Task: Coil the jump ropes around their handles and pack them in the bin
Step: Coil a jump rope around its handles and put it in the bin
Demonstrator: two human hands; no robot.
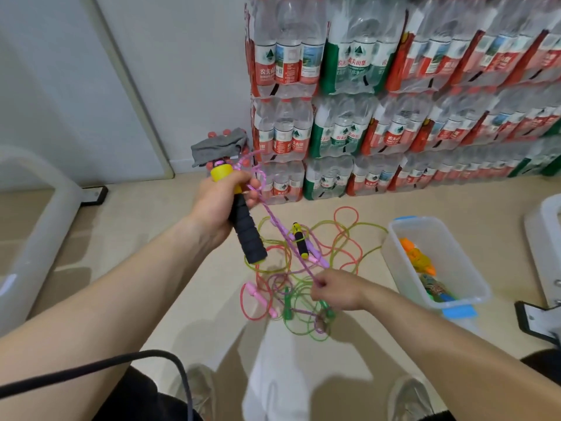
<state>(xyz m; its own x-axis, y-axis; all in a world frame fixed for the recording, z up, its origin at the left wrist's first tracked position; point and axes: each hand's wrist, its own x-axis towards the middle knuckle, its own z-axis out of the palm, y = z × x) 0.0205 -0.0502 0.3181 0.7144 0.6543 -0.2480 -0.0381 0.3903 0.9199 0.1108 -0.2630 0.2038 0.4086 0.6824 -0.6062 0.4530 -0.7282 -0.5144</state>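
Head view shows purple braided rope (273, 217) running from yellow-capped black handle (247, 232).

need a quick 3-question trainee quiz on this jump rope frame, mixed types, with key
1. True or false: the bin is empty.
2. What does the left hand grip? A) a pink handle B) a black handle with a yellow cap C) a green handle
3. Fill in: the right hand pinches the ___ rope.

Key
1. False: colourful things lie in it.
2. B.
3. Purple: the purple rope runs from that pinch up to the top of the gripped handle.
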